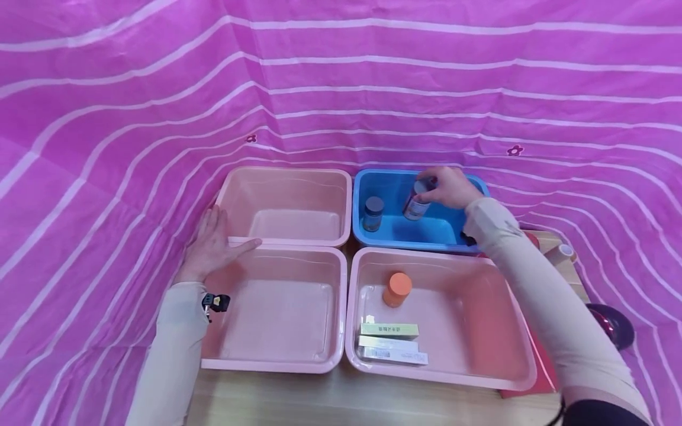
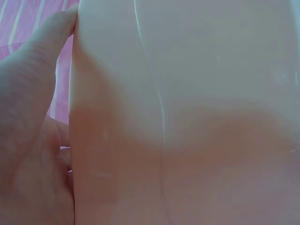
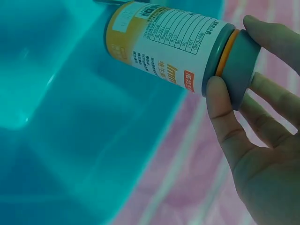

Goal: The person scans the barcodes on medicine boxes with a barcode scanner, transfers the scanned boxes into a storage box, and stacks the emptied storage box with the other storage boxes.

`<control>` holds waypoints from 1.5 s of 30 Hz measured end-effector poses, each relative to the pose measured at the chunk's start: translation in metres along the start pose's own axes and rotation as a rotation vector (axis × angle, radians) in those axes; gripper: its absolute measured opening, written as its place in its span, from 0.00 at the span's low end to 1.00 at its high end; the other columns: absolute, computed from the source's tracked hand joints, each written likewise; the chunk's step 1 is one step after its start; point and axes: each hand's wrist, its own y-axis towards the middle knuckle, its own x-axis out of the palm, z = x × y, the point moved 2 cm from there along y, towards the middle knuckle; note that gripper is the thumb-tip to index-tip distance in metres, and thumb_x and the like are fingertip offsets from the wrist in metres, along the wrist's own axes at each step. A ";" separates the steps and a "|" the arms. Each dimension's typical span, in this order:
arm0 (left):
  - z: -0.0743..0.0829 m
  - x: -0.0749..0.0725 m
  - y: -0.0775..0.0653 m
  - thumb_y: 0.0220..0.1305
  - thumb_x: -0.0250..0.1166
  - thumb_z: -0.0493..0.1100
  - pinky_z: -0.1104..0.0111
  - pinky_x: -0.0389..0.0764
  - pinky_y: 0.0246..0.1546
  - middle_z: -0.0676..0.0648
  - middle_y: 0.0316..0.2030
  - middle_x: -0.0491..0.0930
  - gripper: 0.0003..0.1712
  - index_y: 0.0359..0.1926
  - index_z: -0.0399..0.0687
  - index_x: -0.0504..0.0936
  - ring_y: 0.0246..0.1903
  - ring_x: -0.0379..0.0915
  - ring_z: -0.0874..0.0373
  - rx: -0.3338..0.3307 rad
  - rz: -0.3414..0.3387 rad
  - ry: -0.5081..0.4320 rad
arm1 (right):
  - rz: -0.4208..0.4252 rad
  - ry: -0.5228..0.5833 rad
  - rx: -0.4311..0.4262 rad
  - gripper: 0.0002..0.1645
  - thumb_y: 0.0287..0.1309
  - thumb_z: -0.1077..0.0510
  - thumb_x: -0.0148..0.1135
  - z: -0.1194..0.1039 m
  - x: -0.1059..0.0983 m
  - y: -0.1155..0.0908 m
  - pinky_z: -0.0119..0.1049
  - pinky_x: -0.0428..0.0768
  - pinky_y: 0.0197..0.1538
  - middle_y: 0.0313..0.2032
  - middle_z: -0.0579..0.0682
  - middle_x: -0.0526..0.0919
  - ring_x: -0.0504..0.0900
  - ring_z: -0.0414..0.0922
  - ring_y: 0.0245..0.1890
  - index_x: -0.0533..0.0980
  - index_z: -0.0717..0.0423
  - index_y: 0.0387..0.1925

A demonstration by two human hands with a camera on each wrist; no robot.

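Note:
My right hand [image 1: 450, 187] pinches the dark cap of a supplement bottle [image 3: 164, 44] between thumb and fingers. In the head view this bottle is tilted inside the blue bin [image 1: 367, 239] at the back right. To its left in that bin stands another dark-capped bottle [image 1: 373, 214]. My left hand [image 1: 212, 245] rests at the left rims of the two left pink bins, thumb stretched along the front rim of the back pink bin [image 1: 282, 241]. Its fingers lie straight against the outer side, partly hidden behind the bin wall in the left wrist view.
The front right pink bin [image 1: 469, 331] holds an orange bottle [image 1: 397, 289] and several small boxes [image 1: 391, 343]. The front left pink bin [image 1: 341, 307] sits beside it. A striped pink cloth [image 1: 373, 77] surrounds the table [image 1: 298, 396]. Past the right forearm lies a dark rounded object [image 1: 618, 326].

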 end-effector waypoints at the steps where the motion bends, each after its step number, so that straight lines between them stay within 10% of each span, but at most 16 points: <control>1: 0.000 0.000 0.000 0.60 0.61 0.77 0.33 0.37 0.75 0.32 0.81 0.26 0.73 0.80 0.32 0.34 0.80 0.20 0.36 -0.002 -0.002 -0.001 | -0.014 0.001 0.000 0.31 0.62 0.58 0.72 0.000 0.006 0.009 0.59 0.81 0.59 0.58 0.64 0.80 0.79 0.61 0.56 0.76 0.61 0.65; 12: 0.003 -0.001 -0.002 0.60 0.62 0.76 0.36 0.36 0.77 0.32 0.81 0.27 0.72 0.80 0.31 0.35 0.80 0.21 0.35 0.008 -0.001 0.011 | -0.159 -0.166 -0.017 0.25 0.57 0.60 0.74 0.001 0.064 0.069 0.53 0.81 0.58 0.47 0.62 0.85 0.81 0.57 0.50 0.80 0.65 0.56; 30: 0.005 0.001 -0.002 0.61 0.62 0.76 0.35 0.36 0.76 0.33 0.81 0.25 0.72 0.80 0.32 0.34 0.80 0.19 0.36 -0.003 -0.019 0.005 | -0.158 -0.138 0.044 0.21 0.57 0.60 0.75 0.031 0.081 0.075 0.55 0.81 0.59 0.46 0.60 0.87 0.82 0.57 0.50 0.82 0.63 0.52; 45: 0.007 0.001 -0.003 0.61 0.62 0.76 0.32 0.37 0.75 0.33 0.81 0.26 0.72 0.80 0.32 0.35 0.80 0.20 0.36 0.009 -0.009 0.005 | -0.081 0.153 -0.190 0.23 0.59 0.54 0.76 -0.048 0.023 -0.051 0.47 0.87 0.52 0.47 0.49 0.87 0.84 0.46 0.48 0.82 0.50 0.56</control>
